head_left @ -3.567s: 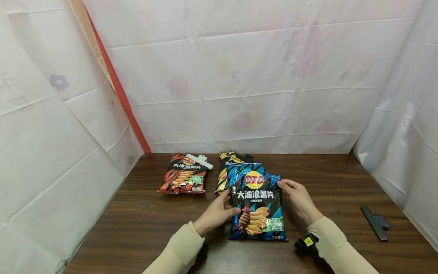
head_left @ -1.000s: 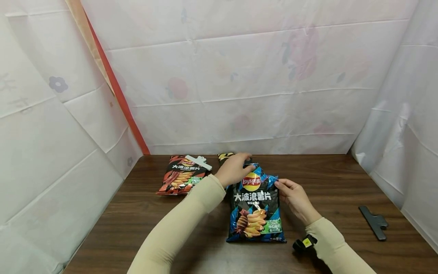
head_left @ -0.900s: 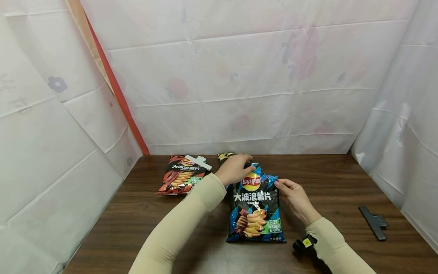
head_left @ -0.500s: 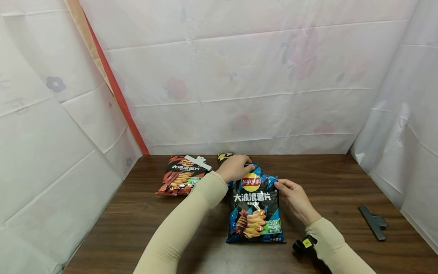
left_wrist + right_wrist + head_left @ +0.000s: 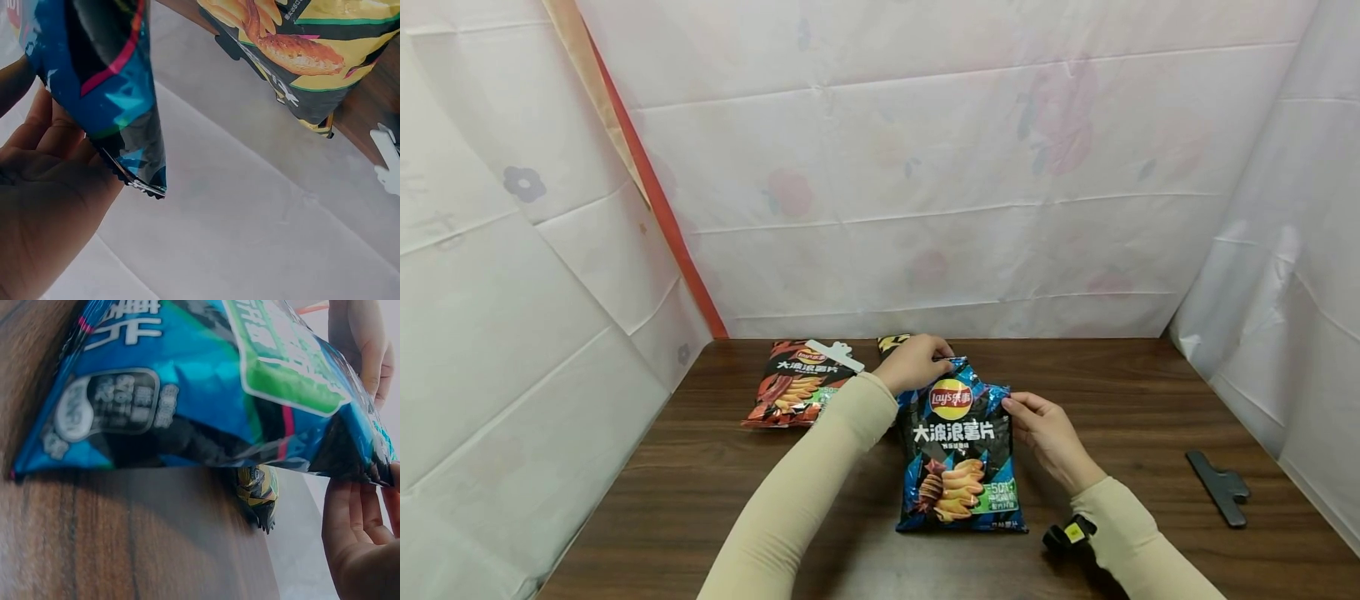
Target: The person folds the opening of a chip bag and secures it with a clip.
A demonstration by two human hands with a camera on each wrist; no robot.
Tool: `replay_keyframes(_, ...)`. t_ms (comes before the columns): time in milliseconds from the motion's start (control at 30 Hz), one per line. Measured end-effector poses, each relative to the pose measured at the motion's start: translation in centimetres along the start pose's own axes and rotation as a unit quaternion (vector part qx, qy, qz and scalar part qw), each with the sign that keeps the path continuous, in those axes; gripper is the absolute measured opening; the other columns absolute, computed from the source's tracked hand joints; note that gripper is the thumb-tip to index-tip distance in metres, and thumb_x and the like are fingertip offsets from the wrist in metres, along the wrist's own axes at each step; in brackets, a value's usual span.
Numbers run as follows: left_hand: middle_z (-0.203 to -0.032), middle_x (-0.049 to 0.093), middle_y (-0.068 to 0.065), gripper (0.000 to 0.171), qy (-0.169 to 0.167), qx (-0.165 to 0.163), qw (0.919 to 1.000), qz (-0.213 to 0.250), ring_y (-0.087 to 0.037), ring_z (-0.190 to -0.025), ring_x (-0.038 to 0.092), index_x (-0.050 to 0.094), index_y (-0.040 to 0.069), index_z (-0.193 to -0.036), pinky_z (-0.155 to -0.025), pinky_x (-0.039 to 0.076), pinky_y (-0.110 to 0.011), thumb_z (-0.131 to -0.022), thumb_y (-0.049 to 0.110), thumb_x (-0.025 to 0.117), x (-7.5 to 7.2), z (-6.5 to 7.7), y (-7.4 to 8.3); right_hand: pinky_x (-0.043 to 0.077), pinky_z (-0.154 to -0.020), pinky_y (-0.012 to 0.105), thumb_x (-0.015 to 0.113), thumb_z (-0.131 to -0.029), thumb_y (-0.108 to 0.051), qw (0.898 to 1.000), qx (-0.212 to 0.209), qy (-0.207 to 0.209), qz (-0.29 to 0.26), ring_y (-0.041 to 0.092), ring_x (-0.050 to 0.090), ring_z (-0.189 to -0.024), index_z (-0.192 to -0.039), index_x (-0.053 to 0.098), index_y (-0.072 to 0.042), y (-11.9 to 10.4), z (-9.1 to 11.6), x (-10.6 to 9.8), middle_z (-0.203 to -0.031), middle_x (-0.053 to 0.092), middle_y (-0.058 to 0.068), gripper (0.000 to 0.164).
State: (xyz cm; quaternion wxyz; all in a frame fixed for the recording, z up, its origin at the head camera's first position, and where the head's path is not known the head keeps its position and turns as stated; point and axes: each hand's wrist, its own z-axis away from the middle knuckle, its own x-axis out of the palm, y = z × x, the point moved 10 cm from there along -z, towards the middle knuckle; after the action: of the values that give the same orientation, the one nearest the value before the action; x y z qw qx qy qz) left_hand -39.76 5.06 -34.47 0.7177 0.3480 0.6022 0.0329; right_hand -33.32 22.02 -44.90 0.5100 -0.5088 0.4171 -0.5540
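Note:
A blue and black Lay's potato chip bag (image 5: 958, 450) lies front side up at the middle of the table, its top towards the far side. My left hand (image 5: 913, 364) reaches over and pinches its top edge at the left; in the left wrist view the fingers (image 5: 53, 128) are behind the bag and the thumb in front. My right hand (image 5: 1051, 433) pinches the upper right corner between thumb and fingers. A yellow and black chip bag (image 5: 337, 31) lies behind, mostly hidden by my left hand and the blue bag in the head view.
A red chip bag (image 5: 797, 392) with a white clip (image 5: 835, 356) across its top lies at the back left. One black clip (image 5: 1221, 490) rests on the table at right. White cloth walls (image 5: 925, 208) stand behind and at both sides of the table.
Since the earliest frame my left hand has gone from the bag's left side up to its top edge. Its thumb has closed onto that edge. The right hand keeps its place at the corner.

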Motion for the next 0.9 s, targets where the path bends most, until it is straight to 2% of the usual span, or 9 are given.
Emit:
replay_keyframes(200,-0.115,0.067,-0.006,0.020,0.004,0.004,0.9995,0.031,-0.020,-0.105,0.063,0.068,0.011,-0.115,-0.091,0.052,-0.038,-0.099,0.019,0.059,0.0,0.1,-0.1,0.055,-0.076,0.024,0.064,-0.096,-0.029,1.000,-0.005,-0.002,0.014,0.004,0.066,-0.083,-0.096,0.070,-0.021,0.0,0.0,-0.2,-0.090,0.067,-0.011,0.010)
replay_keyframes(533,-0.104,0.068,-0.002,0.018,0.010,0.016,0.9986,0.049,-0.014,-0.093,0.063,0.068,0.012,-0.113,-0.084,0.052,-0.033,-0.099,0.020,0.059,-0.3,0.3,0.0,0.056,-0.079,0.025,0.064,-0.096,-0.028,1.000,-0.015,-0.012,0.015,0.005,0.068,-0.086,-0.101,0.070,-0.016,-0.6,0.0,-0.1,-0.092,0.070,-0.011,0.014)
replay_keyframes(633,-0.104,0.068,-0.002,0.018,0.012,0.022,0.9984,0.051,-0.014,-0.092,0.063,0.068,0.012,-0.113,-0.083,0.052,-0.033,-0.099,0.020,0.059,-0.5,0.4,0.1,0.056,-0.080,0.026,0.064,-0.096,-0.029,1.000,-0.017,-0.016,0.019,0.006,0.069,-0.087,-0.107,0.069,-0.011,-0.8,0.1,-0.1,-0.093,0.071,-0.010,0.021)
replay_keyframes(800,-0.103,0.068,-0.001,0.019,0.014,0.027,0.9984,0.046,-0.013,-0.091,0.062,0.068,0.012,-0.113,-0.083,0.052,-0.033,-0.099,0.021,0.059,-0.7,0.6,0.4,0.056,-0.082,0.026,0.064,-0.096,-0.034,0.998,-0.005,-0.011,0.053,0.005,0.068,-0.090,-0.126,0.060,0.003,-1.0,0.1,-0.1,-0.100,0.070,-0.008,0.048)
replay_keyframes(900,-0.104,0.068,-0.002,0.020,0.016,0.032,0.9983,0.046,-0.013,-0.092,0.063,0.068,0.012,-0.114,-0.083,0.052,-0.033,-0.099,0.021,0.059,-0.8,0.7,0.7,0.056,-0.083,0.026,0.065,-0.094,-0.036,0.998,0.000,-0.007,0.068,0.005,0.068,-0.091,-0.129,0.058,0.007,-1.1,0.1,0.0,-0.103,0.069,-0.006,0.055)
